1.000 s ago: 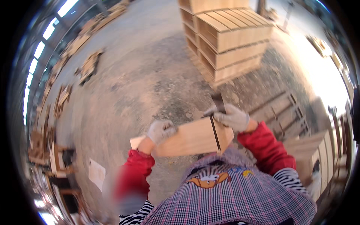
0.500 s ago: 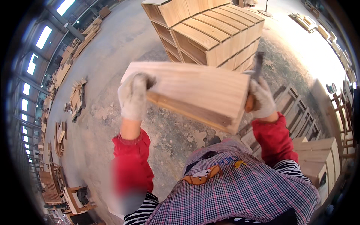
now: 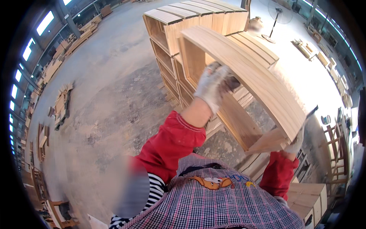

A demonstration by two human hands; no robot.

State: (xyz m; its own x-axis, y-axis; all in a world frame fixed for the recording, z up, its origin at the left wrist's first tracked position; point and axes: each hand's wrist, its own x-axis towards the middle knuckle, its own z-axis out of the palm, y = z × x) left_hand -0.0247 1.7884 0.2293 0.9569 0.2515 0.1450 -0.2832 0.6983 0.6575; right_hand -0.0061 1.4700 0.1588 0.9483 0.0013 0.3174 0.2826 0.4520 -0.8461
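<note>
Observed: a person holds a wooden crate [image 3: 244, 80] raised in the centre and right of the frame, tilted, with its slatted side running from upper centre down to the right and its open side facing lower left.

Left hand [image 3: 214, 86]: gloved in a worn white work glove, closed around the near edge of the crate in the centre of the frame; the fingers wrap over the edge into the opening. The red sleeve [image 3: 171, 143] runs from it down to the lower centre.

Right hand [image 3: 296, 144]: also gloved, at the right of the frame, mostly hidden under the crate's lower corner. It presses against that corner; the curl of its fingers cannot be told. A dark, thin tool [image 3: 310, 112] projects just above it beside the crate's edge; whether the hand holds it cannot be told.

Behind the crate, at top centre, stands a stack of crates [image 3: 179, 23] of the same kind, several tiers high, open sides facing left. The held crate overlaps the stack; contact cannot be judged.

Surroundings: a dusty concrete floor [image 3: 106, 99] fills the left; piles of wood parts [image 3: 63, 105] lie at the left edge. A standing fan [image 3: 275, 15] is at upper right.
</note>
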